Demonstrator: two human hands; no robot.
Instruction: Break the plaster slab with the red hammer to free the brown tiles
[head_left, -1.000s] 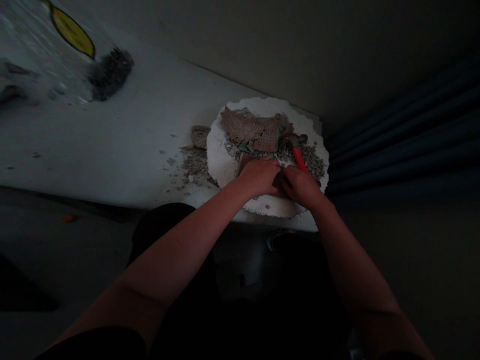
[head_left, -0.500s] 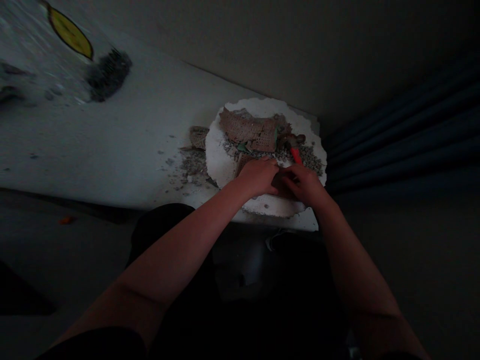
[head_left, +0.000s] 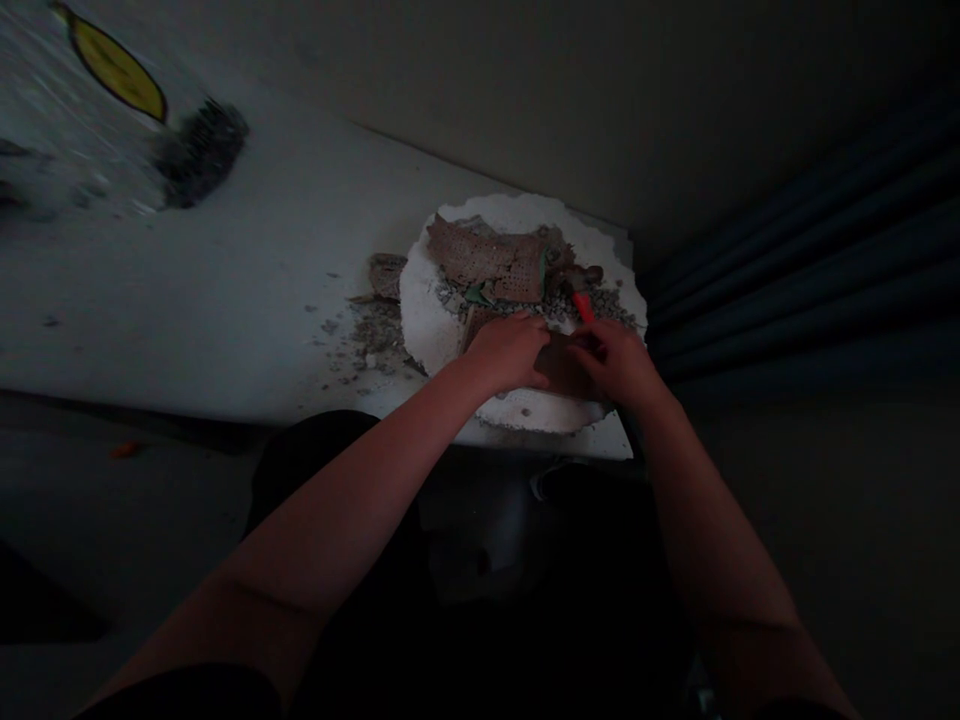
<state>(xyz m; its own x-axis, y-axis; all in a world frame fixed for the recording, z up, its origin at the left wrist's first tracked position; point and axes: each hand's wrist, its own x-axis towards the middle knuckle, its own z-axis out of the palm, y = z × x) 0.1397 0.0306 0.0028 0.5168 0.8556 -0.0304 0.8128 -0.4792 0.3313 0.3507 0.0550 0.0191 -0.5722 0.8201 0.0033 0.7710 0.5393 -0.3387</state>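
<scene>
A white round disc (head_left: 442, 320) with a ragged rim lies at the right end of a white table (head_left: 225, 290). Broken brown perforated slabs (head_left: 487, 258) and grey gravel (head_left: 607, 305) lie on it. My left hand (head_left: 508, 350) and my right hand (head_left: 621, 365) meet at the disc's near side, fingers curled onto a flat brown piece (head_left: 564, 368) between them. A red-handled tool (head_left: 583, 304) lies on the gravel just beyond my right fingers. Whether those fingers also touch it is hidden.
Grey crumbs and a brown shard (head_left: 384, 275) lie on the table left of the disc. At the far left are a dark bristly object (head_left: 201, 150) and a yellow oval (head_left: 116, 65). A dark curtain (head_left: 810, 260) hangs on the right, a plain wall behind.
Both hands have stayed together at the disc's near edge, with more of the brown piece showing between them. Less of the red handle shows. The view has shifted slightly.
</scene>
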